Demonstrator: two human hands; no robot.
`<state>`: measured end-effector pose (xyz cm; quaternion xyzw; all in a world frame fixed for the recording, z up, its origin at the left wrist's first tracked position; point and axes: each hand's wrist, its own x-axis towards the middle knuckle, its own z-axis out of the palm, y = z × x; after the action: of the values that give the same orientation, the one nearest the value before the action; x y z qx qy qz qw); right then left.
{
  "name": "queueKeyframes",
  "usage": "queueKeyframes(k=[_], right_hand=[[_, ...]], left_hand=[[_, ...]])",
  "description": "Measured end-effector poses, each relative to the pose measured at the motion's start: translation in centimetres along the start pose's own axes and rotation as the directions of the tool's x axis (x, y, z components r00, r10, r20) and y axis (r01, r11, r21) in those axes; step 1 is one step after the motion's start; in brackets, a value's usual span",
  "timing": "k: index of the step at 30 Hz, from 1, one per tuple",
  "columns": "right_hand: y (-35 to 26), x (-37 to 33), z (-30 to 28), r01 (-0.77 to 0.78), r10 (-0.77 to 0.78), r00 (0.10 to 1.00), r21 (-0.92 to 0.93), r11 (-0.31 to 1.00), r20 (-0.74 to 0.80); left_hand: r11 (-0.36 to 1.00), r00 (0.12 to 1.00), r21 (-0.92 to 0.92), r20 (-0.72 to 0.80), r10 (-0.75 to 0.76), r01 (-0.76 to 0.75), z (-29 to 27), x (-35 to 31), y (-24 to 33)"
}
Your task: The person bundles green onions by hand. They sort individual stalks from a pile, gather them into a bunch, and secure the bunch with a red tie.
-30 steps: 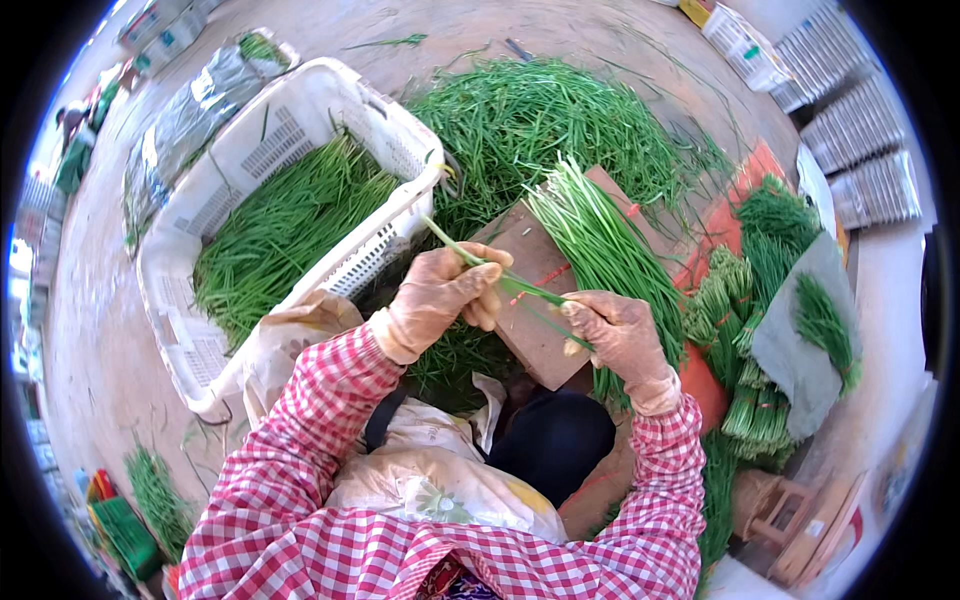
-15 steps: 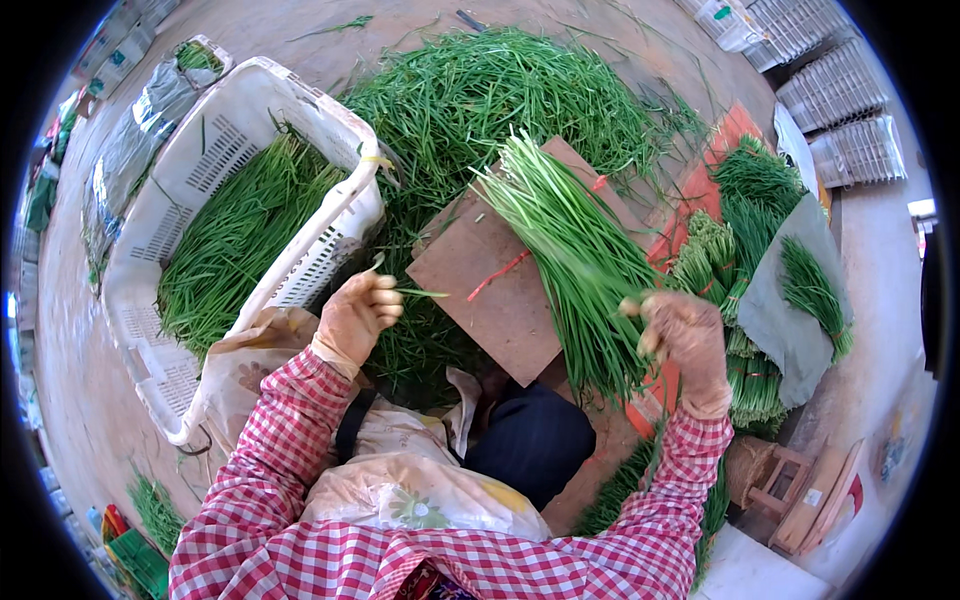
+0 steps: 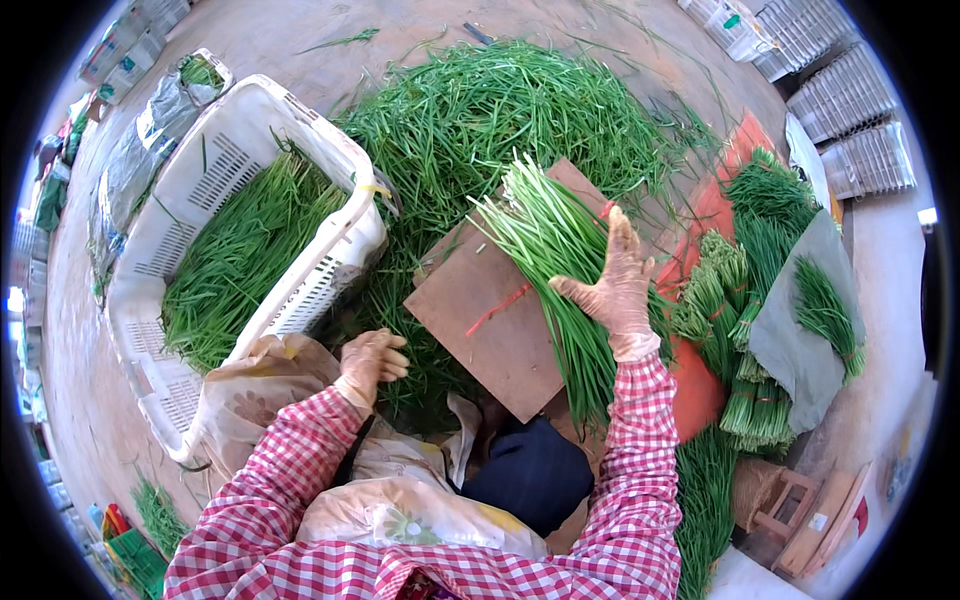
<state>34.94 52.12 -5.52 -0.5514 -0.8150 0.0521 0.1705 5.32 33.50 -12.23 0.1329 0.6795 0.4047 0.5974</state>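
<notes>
Brown board [image 3: 495, 350] | green stalks [image 3: 560, 260] lie on it | right hand [image 3: 615, 290] over stalks, grip wide apart | left hand [image 3: 370, 362] near board, curled, can't tell its grip | dusty floor [image 3: 260, 35], white basket [image 3: 345, 250] left, crates [image 3: 845, 95] right

No words or numbers can be read. A small pale label [image 3: 818, 522], its content too tiny to tell, sits on a wooden plank [image 3: 803, 543] behind and to the right of the right hand [image 3: 612, 280]; a white crate [image 3: 745, 38] far ahead-right bears an illegible green mark [image 3: 732, 20].
</notes>
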Motion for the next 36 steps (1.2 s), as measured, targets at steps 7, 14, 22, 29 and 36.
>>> queueKeyframes(k=[7, 14, 22, 29, 36], right_hand=[[-2.3, -3.2, 4.2, 0.106, -0.100, 0.993, -0.125, 0.986, 0.055], [-1.8, -1.9, 1.6, 0.050, -0.043, 0.989, -0.044, 0.998, 0.139], [-3.1, -1.5, -0.3, -0.020, 0.048, 0.982, -0.150, 0.989, 0.185], [-3.0, -1.1, 1.0, -0.069, 0.093, 0.967, -0.112, 0.991, 0.236], [-3.6, -0.8, 3.6, -0.089, 0.099, 0.991, -0.106, 0.990, 0.091]], left_hand=[[0.964, 0.953, -0.073, 0.149, 0.263, -0.254, 5.6, 0.4, 3.2], [0.530, 0.525, -0.092, 0.074, 0.848, -0.843, 9.6, 10.5, 16.4], [0.934, 0.705, -0.118, 0.625, 0.334, -0.338, 14.7, 18.4, 19.0], [0.505, 0.452, 0.017, 0.475, 0.755, -0.863, 15.4, 16.5, 20.3], [-0.001, 0.074, 0.095, 0.786, 0.614, -0.995, 20.0, 8.9, 17.0]])
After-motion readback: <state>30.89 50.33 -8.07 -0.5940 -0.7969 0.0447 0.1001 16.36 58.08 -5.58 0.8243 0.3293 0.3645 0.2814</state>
